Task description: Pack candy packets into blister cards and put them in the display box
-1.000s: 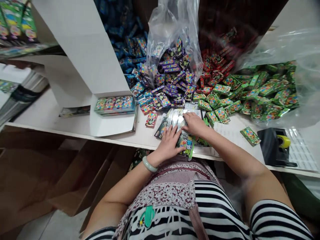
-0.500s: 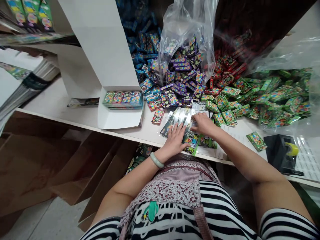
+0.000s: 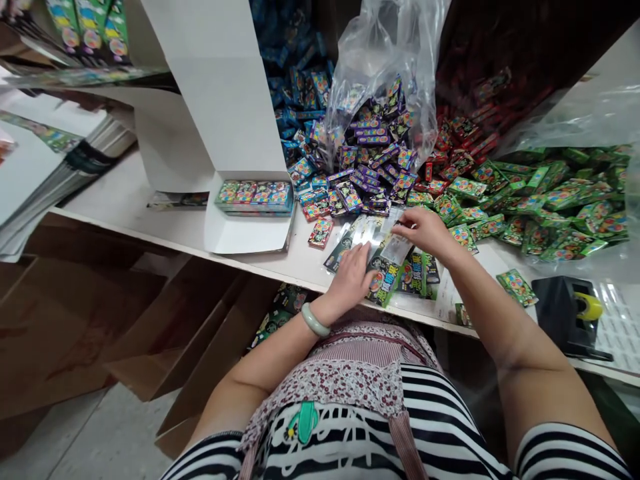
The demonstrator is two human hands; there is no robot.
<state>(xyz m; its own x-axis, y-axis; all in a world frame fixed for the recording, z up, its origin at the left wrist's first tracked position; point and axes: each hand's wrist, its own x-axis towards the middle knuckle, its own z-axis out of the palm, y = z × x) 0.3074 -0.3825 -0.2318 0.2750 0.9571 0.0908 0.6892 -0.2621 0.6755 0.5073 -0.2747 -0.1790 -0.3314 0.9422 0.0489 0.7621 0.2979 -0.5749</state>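
Observation:
My left hand (image 3: 351,275) rests with fingers stretched over flat printed plastic bags (image 3: 384,281) at the table's front edge. A green jade-like bangle (image 3: 315,321) circles that wrist. My right hand (image 3: 424,230) has thumb and fingers pinched at the clear upper end of the top bag. More black and green bags (image 3: 413,275) lie beneath and beside it, partly covered. Just behind are loose purple candy boxes (image 3: 367,177), and a single red box (image 3: 321,232) lies left of the bags.
An open white display box (image 3: 250,235) holds rows of small boxes at the left. Blue (image 3: 303,93), red (image 3: 463,133) and green small boxes (image 3: 560,197) are heaped behind and right. A black tape dispenser (image 3: 565,313) stands at the right. Cardboard cartons (image 3: 60,327) sit below.
My right hand has lifted a little and shifted right along the bag's clear end, fingers now pinched. My left hand stays on the bags, its fingers closer together. The view has shifted slightly.

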